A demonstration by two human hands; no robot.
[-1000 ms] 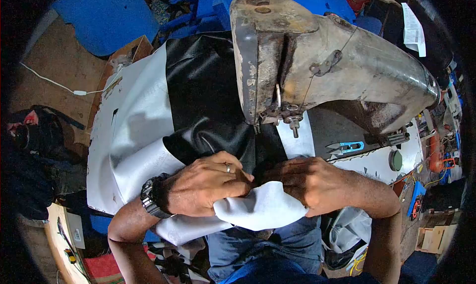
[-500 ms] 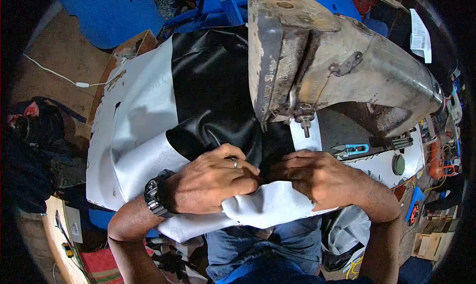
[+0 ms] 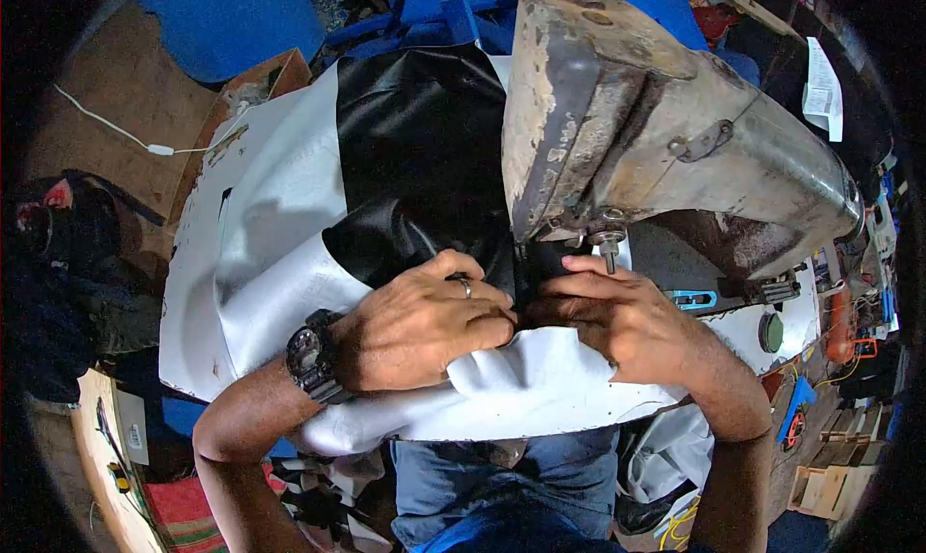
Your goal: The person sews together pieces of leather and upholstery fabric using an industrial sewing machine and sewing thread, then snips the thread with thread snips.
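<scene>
Black and white sheet material (image 3: 415,138) lies across the white table under the old sewing machine (image 3: 666,119). My left hand (image 3: 424,321), with a ring and a black watch, has its fingers curled and pressed on the material at the seam between black and white. Close beside it, my right hand (image 3: 617,326) grips the same material with bent fingers, just below the machine's needle area. A white flap (image 3: 521,360) is folded up between both hands. Both hands' fingertips are partly hidden in the folds.
Blue thread snips (image 3: 693,299) and a round green item (image 3: 771,332) lie right of my right hand. A white cable (image 3: 159,151) runs at the left. A paper sheet (image 3: 822,90) hangs at the upper right. Blue sheets stand behind the table.
The view has shifted slightly. Both hands have moved a little with the material, and my right hand's fingers now reach up nearer the machine's foot, partly covering the snips.
</scene>
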